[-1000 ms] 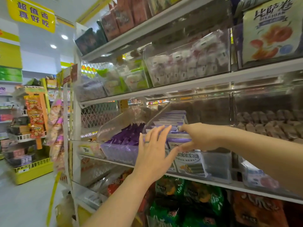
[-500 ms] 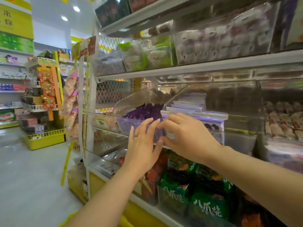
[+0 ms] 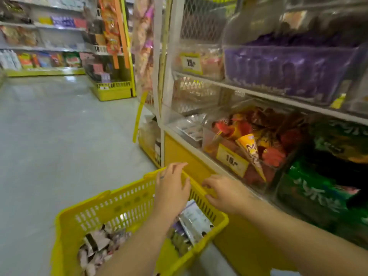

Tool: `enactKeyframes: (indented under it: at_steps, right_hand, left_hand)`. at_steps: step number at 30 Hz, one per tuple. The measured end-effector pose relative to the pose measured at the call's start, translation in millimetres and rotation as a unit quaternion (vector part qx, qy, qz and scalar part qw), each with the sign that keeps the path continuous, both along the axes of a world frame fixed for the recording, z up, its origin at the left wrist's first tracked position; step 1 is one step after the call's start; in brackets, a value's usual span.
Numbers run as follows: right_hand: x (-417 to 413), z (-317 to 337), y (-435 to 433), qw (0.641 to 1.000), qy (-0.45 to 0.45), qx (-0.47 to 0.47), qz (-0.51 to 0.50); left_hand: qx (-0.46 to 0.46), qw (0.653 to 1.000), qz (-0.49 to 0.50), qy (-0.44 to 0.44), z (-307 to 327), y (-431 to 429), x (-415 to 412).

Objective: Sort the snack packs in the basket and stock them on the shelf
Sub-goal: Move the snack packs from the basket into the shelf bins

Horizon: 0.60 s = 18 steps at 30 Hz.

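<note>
A yellow plastic basket (image 3: 111, 208) stands on the floor beside the shelf's yellow base. Several small snack packs (image 3: 97, 246) lie in its near left part, and a white and purple pack (image 3: 194, 218) leans against its right wall. My left hand (image 3: 172, 188) hovers over the basket's far corner with straight, spread fingers and holds nothing. My right hand (image 3: 225, 193) hangs above the basket's right rim, fingers loosely bent and empty. On the shelf above sits a clear bin of purple packs (image 3: 286, 70).
The shelf unit (image 3: 258, 94) fills the right side, with clear bins of red and orange cone snacks (image 3: 251, 144) and green bags (image 3: 318, 188) low down. Grey floor (image 3: 59, 136) spreads to the left. A yellow display stand (image 3: 113, 90) stands farther down the aisle.
Both hands have left the purple-pack bin on the shelf and dropped down over the basket. My view has swung downward from the shelf to the floor.
</note>
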State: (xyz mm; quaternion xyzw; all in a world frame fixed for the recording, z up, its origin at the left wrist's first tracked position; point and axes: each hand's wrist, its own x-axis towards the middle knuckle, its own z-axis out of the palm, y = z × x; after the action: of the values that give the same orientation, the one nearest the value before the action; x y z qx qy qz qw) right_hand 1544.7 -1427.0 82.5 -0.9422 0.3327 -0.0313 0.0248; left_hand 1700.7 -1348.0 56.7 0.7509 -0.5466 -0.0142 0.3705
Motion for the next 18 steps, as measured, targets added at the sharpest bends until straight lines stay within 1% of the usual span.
enactKeyframes:
  at_steps: [4,7,9,11,13,16,18]
  right_hand:
    - [24.4,-61.3,-19.5,0.993,0.065,0.094,-0.038]
    - [41.1,-102.2,-25.0,0.982,0.075,0.163,-0.060]
    - [50.4,-128.3,-23.4,0.977,0.073,0.186,-0.070]
    - [56.8,-150.8,-19.4,0.976,0.076,0.182,-0.092]
    - [61.4,-168.0,-15.8,0.978,0.082,0.158,-0.111]
    - [68.7,-182.0,-15.1,0.975,0.101,0.151,-0.131]
    - [72.8,-184.4,-18.9,0.972,0.113,0.153,-0.139]
  left_hand:
    - [0.090,0.994,0.024,0.056,-70.1,0.9,25.9]
    - [0.137,0.984,0.036,0.111,-115.1,3.1,35.1]
    - [0.164,0.977,0.037,0.133,-140.0,4.5,37.1]
    - [0.179,0.972,0.039,0.149,-159.5,5.4,37.7]
    - [0.187,0.966,0.047,0.172,-173.0,6.1,37.1]
    - [0.191,0.960,0.045,0.198,-186.3,6.7,35.2]
    - [0.193,0.952,0.046,0.232,-191.9,6.2,34.2]
